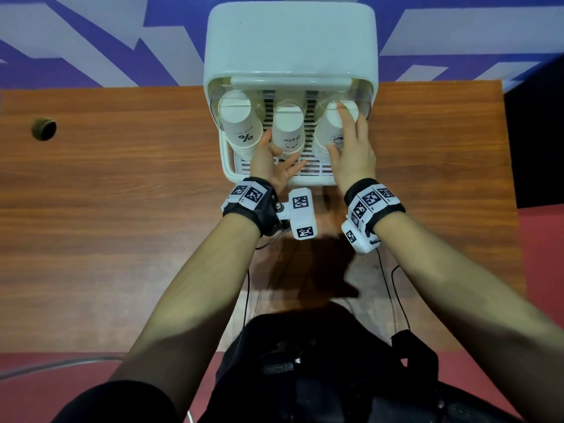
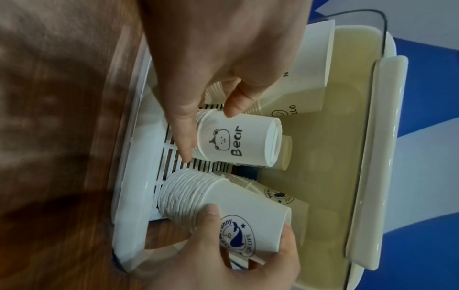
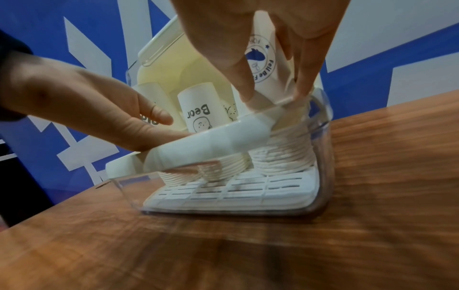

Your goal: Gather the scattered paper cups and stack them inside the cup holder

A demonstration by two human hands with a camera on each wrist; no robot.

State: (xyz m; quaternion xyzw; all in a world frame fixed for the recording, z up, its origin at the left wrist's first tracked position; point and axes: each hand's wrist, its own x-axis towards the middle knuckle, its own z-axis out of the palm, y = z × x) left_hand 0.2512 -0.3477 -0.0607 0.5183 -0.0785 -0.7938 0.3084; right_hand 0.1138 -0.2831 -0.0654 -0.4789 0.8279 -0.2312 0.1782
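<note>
From the head view, three inverted paper-cup stacks are seen inside the cup holder [image 1: 290, 50]; at the left wrist, the bear stack [image 2: 238, 141] is touched by loose left-hand fingers [image 2: 183, 135]; at the right wrist, the whale stack [image 3: 263, 64] is gripped by the right hand [image 3: 268, 39] and is best seated squarely, gently.

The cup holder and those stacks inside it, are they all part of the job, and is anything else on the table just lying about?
Part of the job:
- cup holder
- left stack
- middle "Bear" stack, touched by the left hand
- right whale-logo stack, gripped by the right hand

Just there:
- wooden table
- round hole in the table
- wrist bands with markers
</note>
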